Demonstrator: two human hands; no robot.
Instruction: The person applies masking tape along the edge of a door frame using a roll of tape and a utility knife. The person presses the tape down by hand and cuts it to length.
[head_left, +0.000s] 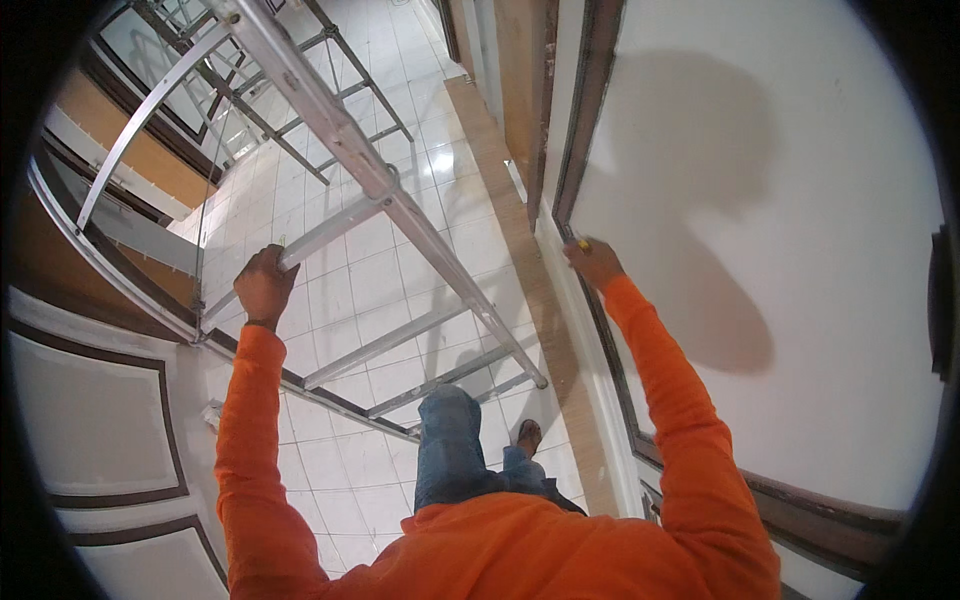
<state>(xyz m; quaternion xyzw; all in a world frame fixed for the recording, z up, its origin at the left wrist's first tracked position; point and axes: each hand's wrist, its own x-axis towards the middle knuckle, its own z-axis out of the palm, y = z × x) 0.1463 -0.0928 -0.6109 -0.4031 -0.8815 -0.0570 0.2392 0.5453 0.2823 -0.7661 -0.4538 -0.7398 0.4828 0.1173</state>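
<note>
My left hand (267, 285) grips a rung (334, 231) of a metal stepladder (352, 146), close to its left side. On the right, my right hand (594, 262) is closed around a small tool with a yellow part (583, 244); most of it is hidden by the fingers, so its kind cannot be told. That hand is at the dark brown moulding (581, 135) that frames a white wall panel (697, 262). One knee in blue jeans (448, 442) is bent against the lower rungs. My other foot (529, 438), in a sandal, appears lower down near the floor.
White tiles (375, 277) cover the floor, bordered by a brown strip (517, 225) along the right wall. Another metal ladder or scaffold frame (281, 131) stands farther off. Panels with dark moulding (176, 427) line the left wall. My shadow falls on the white panel.
</note>
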